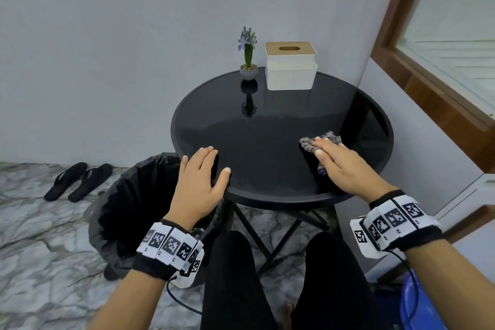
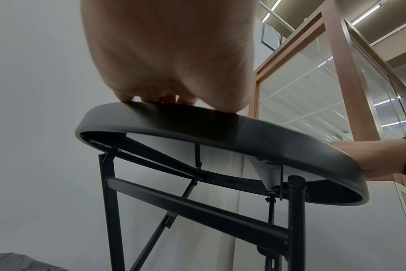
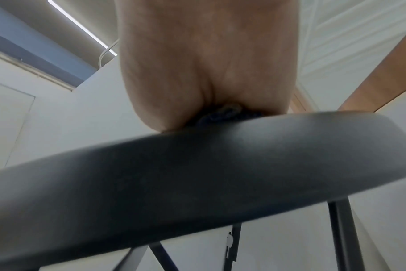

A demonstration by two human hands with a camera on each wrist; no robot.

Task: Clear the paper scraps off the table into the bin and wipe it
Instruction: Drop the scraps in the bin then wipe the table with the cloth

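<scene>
Your left hand point(image 1: 197, 182) lies flat-fingered on the table point(image 1: 281, 126) near edge; your right hand point(image 1: 340, 166), fingers straight, presses the cloth point(image 1: 308, 143) beside the right edge

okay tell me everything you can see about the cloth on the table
The small bunched grey-purple checked cloth looks like soft woven fabric, crumpled rather than folded. It lies on the round glossy black glass table, toward its near right side. The right hand presses flat on it with straight fingers, covering most of it; frayed edges stick out beyond the fingertips and beside the palm.
</scene>
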